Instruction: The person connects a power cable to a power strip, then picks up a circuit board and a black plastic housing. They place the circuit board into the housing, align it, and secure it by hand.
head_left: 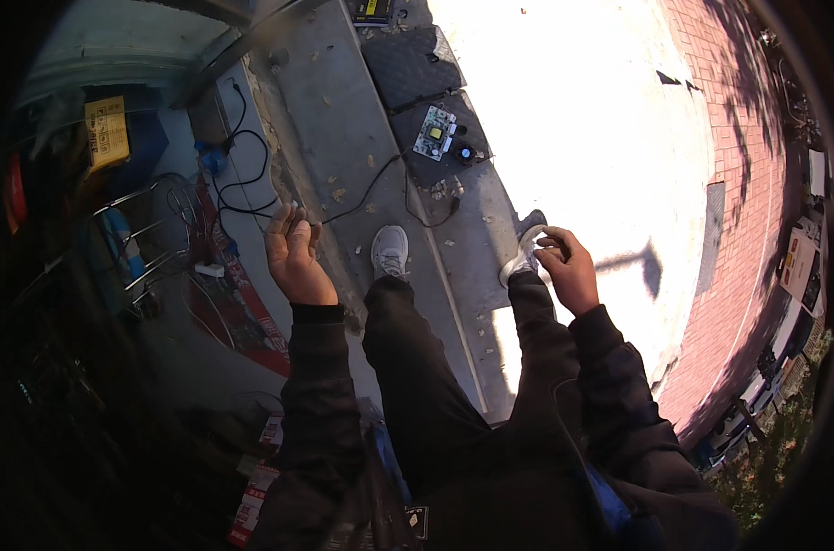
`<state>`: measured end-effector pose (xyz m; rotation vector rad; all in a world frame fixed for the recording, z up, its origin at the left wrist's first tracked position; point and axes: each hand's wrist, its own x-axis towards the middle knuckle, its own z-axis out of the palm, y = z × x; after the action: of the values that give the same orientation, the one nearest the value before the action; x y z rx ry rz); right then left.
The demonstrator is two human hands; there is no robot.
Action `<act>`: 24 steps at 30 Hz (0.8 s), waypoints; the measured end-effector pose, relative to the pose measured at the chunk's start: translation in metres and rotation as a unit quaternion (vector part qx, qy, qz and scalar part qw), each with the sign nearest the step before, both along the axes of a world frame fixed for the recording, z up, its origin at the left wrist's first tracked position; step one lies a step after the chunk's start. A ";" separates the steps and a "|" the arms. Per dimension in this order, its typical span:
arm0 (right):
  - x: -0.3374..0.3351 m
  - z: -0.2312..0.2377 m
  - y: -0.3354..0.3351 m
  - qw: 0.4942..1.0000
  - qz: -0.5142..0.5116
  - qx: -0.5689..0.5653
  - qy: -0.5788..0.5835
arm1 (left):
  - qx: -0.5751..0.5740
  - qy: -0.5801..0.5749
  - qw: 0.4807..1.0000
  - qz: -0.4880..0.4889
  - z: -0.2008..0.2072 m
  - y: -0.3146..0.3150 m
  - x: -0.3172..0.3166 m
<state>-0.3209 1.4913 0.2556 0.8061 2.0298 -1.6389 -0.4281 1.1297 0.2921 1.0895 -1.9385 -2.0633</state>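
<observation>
The left hand is raised with fingers loosely curled; a pale speck shows at its fingertips, and whether it is gripped cannot be determined. The right hand has thumb and fingers drawn close together over the right shoe; whether anything sits between them cannot be determined. The circuit board lies far ahead, between the two hands and well apart from both, on a dark mat, presumably to keep it off the bare concrete step. A round black component stands just to its right. A black cable runs across the step from beside the left hand toward the mat, apparently left slack for reach; contact with that hand cannot be confirmed
</observation>
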 end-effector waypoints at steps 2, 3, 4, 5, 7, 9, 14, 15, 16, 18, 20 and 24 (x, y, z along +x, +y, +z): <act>0.002 -0.016 0.037 0.999 0.041 0.012 0.023 | 0.002 -0.005 0.999 0.042 0.006 0.024 0.014; 0.001 -0.023 0.054 0.999 0.035 0.004 0.030 | 0.030 -0.002 0.998 0.062 0.008 0.043 0.022; -0.003 -0.029 0.069 0.998 0.046 0.041 0.012 | 0.064 0.015 0.996 0.064 0.009 0.066 0.028; -0.007 -0.035 0.086 0.994 0.070 0.084 0.007 | 0.094 0.015 0.993 0.071 0.009 0.089 0.040; -0.013 -0.047 0.107 0.988 0.091 0.125 0.007 | 0.157 0.006 0.985 0.065 0.002 0.138 0.057; -0.022 -0.059 0.120 0.982 0.109 0.154 0.002 | 0.208 -0.014 0.977 0.049 -0.017 0.184 0.071; -0.046 -0.110 0.106 0.962 0.180 0.204 0.003 | 0.234 -0.162 0.959 0.014 -0.111 0.247 0.100; -0.047 -0.124 0.098 0.958 0.205 0.202 -0.007 | 0.238 -0.165 0.956 0.037 -0.132 0.253 0.110; -0.068 -0.146 0.089 0.954 0.218 0.206 0.011 | 0.229 -0.167 0.958 0.037 -0.154 0.254 0.112; -0.081 -0.185 0.070 0.927 0.273 0.256 0.015 | 0.214 -0.212 0.953 0.027 -0.187 0.249 0.126; -0.091 -0.225 0.048 0.934 0.259 0.246 -0.012 | 0.256 -0.303 0.910 0.125 -0.221 0.232 0.115; -0.103 -0.283 0.018 0.921 0.307 0.239 0.033 | 0.274 -0.132 0.935 0.182 -0.244 0.195 0.069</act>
<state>-0.4239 1.5093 -0.0275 0.1939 2.4349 -0.8426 -0.3593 1.3248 0.0484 1.7550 -1.1133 -2.3784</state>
